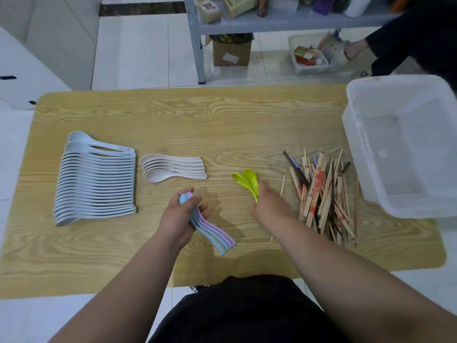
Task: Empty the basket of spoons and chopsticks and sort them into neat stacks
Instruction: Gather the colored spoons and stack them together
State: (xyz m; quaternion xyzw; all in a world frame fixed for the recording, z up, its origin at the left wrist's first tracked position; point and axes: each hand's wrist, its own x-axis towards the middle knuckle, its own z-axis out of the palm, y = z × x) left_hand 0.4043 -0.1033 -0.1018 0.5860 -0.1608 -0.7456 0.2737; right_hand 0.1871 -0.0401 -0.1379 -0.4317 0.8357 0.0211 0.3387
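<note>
A long row of pale blue spoons (96, 184) lies at the table's left. Beside it sits a short stack of white spoons (173, 167). My left hand (179, 216) grips a nested bunch of blue and purple spoons (212, 232), handles pointing toward me. My right hand (269, 204) holds the handles of two green spoons (246, 179), whose bowls rest on the wood. A loose heap of wooden chopsticks (324, 196) lies to the right of that hand. The white plastic basket (366, 169) stands at the right table edge, with nothing visible inside.
The wooden table (222, 120) has bare surface along its far half. Behind it stand a grey metal shelf (197, 45), a cardboard box (232, 53) and a white bin (311, 58). Another person's arm (395, 38) reaches in at the top right.
</note>
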